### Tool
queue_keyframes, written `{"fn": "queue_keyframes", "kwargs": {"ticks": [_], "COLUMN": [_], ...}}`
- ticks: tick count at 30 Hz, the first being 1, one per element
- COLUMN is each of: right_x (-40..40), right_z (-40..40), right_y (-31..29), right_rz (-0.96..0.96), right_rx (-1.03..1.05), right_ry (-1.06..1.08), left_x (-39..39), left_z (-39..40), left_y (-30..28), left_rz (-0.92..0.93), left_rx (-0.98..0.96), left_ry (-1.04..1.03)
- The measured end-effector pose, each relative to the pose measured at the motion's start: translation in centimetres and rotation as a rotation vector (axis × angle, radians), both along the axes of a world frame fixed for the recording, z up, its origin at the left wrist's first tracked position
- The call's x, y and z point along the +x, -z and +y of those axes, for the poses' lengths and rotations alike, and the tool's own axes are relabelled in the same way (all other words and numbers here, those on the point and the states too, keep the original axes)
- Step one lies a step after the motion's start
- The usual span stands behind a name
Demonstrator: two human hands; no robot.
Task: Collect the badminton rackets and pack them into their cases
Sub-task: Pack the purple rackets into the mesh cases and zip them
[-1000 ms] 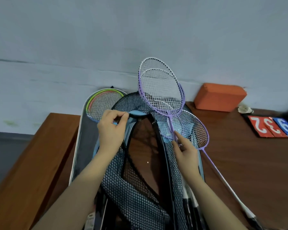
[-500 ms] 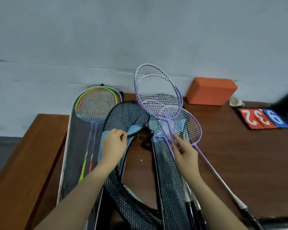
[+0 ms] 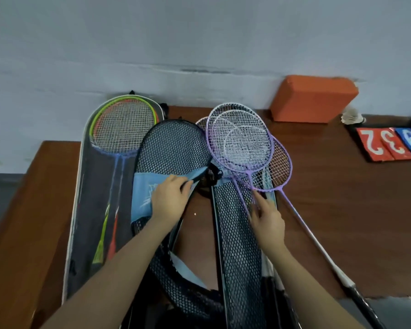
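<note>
- Since the earlier frames the mesh case flap (image 3: 173,148) has been lowered toward the table and the purple rackets (image 3: 241,143) have been tipped down from upright, so that their heads now lie low over the case mouth; the view has dropped with them.
- The left hand (image 3: 170,200) is curled round the blue-trimmed edge of the flap, with the thumb pinching the black rim, and the mouth of the case is held open by it.
- The right hand (image 3: 266,217) is held at the purple shafts just below the heads, fingers (image 3: 259,197) part curled and pinching one shaft; how many shafts are actually caught cannot be told.
- The long axis of the purple rackets runs from the heads near the far edge of the table (image 3: 342,210) back toward the person, roughly in line with the long mesh case body (image 3: 237,245) below them.
- The rackets lie just right of the opening, so the right hand is the nearer one; a short shift to the left and a slide along the case axis are judged to be what the next move calls for.
- A third purple-rimmed racket (image 3: 281,162) lies under the pair, its shaft running off toward the near right corner.
- Near the left edge a grey case (image 3: 93,186) already holds the green and orange rackets (image 3: 124,124).
- By the far edge an orange block (image 3: 313,98), a shuttlecock (image 3: 351,117) and number cards (image 3: 392,143) are seen.
</note>
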State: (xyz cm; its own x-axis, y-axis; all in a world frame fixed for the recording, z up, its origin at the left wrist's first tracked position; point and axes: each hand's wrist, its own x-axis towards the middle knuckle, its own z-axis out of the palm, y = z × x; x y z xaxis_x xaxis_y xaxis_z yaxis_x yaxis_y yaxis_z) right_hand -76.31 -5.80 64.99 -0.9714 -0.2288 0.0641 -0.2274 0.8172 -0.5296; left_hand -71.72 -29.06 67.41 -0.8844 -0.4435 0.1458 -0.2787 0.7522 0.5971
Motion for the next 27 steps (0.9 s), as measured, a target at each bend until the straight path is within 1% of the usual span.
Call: {"fn": "queue_keyframes", "kwargs": {"ticks": [4, 8, 9, 11, 13, 15, 17, 19, 22, 24, 26, 27], "right_x": [-1.4, -1.5, -1.2, -0.4, 0.4, 0.8, 0.9, 0.6, -0.1, -0.5, -1.0, -1.3], "right_z": [0.4, -0.5, -1.1, -2.3, -3.5, -4.4, -4.7, -4.0, -1.3, 0.4, 1.5, 1.9], "right_y": [1.4, 1.9, 1.8, 1.8, 2.2, 2.7, 2.6, 2.5, 2.6, 2.7, 2.5, 2.3], "right_rz": [-0.033, 0.138, 0.142, 0.061, -0.078, -0.140, -0.107, -0.046, 0.057, 0.122, 0.149, 0.147], "right_rx": [0.033, 0.102, 0.104, 0.128, 0.176, 0.232, 0.250, 0.224, 0.161, 0.145, 0.136, 0.121], "right_ry": [0.006, 0.000, -0.033, -0.149, -0.252, -0.293, -0.290, -0.253, -0.169, -0.140, -0.127, -0.129], "left_x": [0.0, 0.0, 0.1, 0.4, 0.5, 0.6, 0.7, 0.7, 0.4, -0.1, -0.7, -1.1], "left_z": [-0.5, -0.3, -0.2, -0.1, -0.1, -0.3, -0.5, -0.6, 0.4, 1.8, 3.4, 4.3], "left_y": [0.1, 0.9, 1.2, 1.4, 1.6, 2.0, 2.5, 3.0, 2.9, 2.5, 2.7, 3.1], "left_rz": [0.103, 0.127, 0.122, 0.100, 0.089, 0.082, 0.079, 0.069, 0.073, 0.122, 0.128, 0.095], "left_rx": [0.100, 0.033, 0.002, -0.047, -0.101, -0.142, -0.168, -0.206, -0.375, -0.482, -0.487, -0.458], "left_ry": [-0.039, 0.015, 0.048, 0.106, 0.133, 0.144, 0.146, 0.140, 0.170, 0.270, 0.408, 0.463]}}
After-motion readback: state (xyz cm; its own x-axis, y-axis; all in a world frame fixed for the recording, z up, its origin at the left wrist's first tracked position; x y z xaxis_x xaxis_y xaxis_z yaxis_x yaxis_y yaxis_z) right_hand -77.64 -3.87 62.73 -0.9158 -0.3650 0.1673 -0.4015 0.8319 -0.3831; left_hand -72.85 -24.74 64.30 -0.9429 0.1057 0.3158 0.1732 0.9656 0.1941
